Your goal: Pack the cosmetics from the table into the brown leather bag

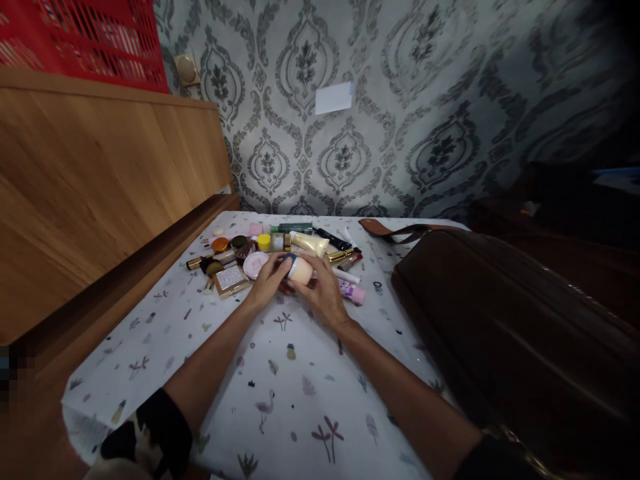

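Head view: the step in hand appeared to be two-handed handling, the left hand (269, 281) gripping the dark-blue cap end of a small cosmetic bottle (301, 271), the right hand (327, 293) curled around its body; the next move probably called for a steady hold. The pale-peach, rounded bottle was tilted between them, above the patterned cloth (310, 340)

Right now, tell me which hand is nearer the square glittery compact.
Left. The left hand is just right of the square compact; the right hand is farther right.
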The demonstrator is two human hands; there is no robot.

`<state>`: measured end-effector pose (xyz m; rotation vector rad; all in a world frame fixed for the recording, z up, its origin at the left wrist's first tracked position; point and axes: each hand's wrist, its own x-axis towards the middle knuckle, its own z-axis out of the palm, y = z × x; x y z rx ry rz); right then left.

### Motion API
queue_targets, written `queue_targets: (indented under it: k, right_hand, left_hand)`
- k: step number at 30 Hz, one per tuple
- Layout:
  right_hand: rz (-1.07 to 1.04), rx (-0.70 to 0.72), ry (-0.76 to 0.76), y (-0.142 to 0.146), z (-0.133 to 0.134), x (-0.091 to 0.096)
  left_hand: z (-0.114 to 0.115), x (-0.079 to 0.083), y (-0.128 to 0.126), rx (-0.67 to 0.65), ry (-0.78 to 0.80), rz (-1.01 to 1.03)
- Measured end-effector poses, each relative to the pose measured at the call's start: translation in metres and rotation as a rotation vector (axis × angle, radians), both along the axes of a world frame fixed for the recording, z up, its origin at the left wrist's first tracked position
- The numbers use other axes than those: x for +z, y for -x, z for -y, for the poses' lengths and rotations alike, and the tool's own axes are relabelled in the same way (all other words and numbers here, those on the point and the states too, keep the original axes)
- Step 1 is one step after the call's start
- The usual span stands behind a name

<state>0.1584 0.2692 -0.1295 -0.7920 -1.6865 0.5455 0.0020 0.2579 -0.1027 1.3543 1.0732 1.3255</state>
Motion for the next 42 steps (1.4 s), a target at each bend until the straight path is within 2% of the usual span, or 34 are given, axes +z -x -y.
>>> queue_targets:
  k: [8, 18, 25, 34, 42]
  right_hand:
    - [-0.047, 0.067, 0.058, 0.002, 0.000, -0.001]
    - [-0.168, 0.103, 0.263, 0.001, 0.008, 0.009]
    - [-0.200, 0.124, 0.265, 0.004, 0.003, 0.007]
    - [-0.275, 0.170, 0.443, 0.000, 0.006, 0.010]
    - [-0.296, 0.242, 0.437, 0.003, 0.005, 0.012]
  left_hand:
    - [-0.002, 0.000, 0.002, 0.015, 0.024, 0.092]
    - [0.000, 0.001, -0.001, 0.015, 0.037, 0.152]
    - [-0.002, 0.001, -0.001, 0.040, 0.033, 0.189]
    - [0.000, 0.003, -0.002, 0.033, 0.026, 0.202]
    - [-0.001, 0.002, -0.002, 0.055, 0.029, 0.190]
